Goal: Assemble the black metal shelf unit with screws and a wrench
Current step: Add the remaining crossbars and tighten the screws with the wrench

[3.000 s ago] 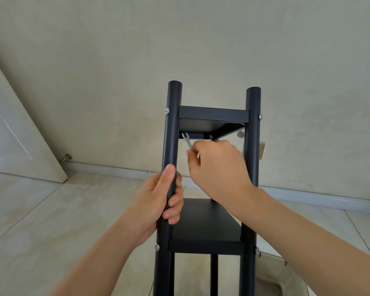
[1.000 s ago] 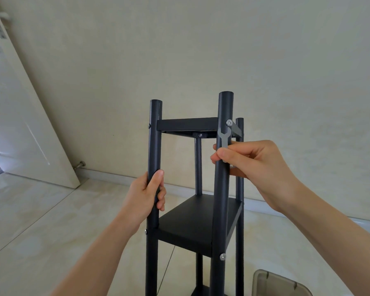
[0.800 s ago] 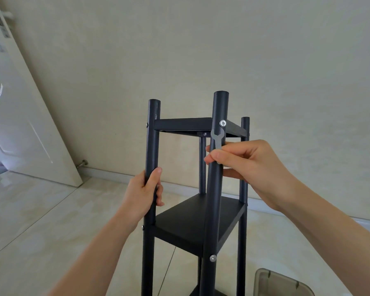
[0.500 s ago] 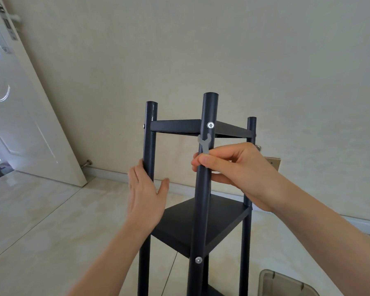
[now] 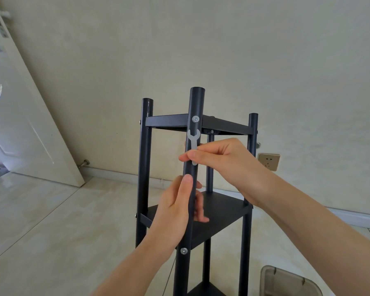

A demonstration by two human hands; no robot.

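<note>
The black metal shelf unit [image 5: 226, 124] stands upright on the floor, turned so one corner post [image 5: 195, 103] faces me. A silver screw head [image 5: 195, 119] sits on that post at the top shelf. My right hand [image 5: 224, 161] pinches a small flat grey wrench [image 5: 193, 138], jaw upward, just below that screw. My left hand [image 5: 177, 208] wraps around the same post lower down, thumb in front and fingers behind. Another screw [image 5: 184, 250] shows on the post at the middle shelf.
A white door [image 5: 26, 116] leans open at the left, with a doorstop [image 5: 84, 163] by the wall. A wall socket [image 5: 269, 161] is behind the shelf on the right. A grey plastic bin [image 5: 291, 282] sits on the floor at the bottom right.
The shelf unit has been turned so a corner post faces me. My left hand let go of the left post and now grips the front post. The wrench stays under the top screw.
</note>
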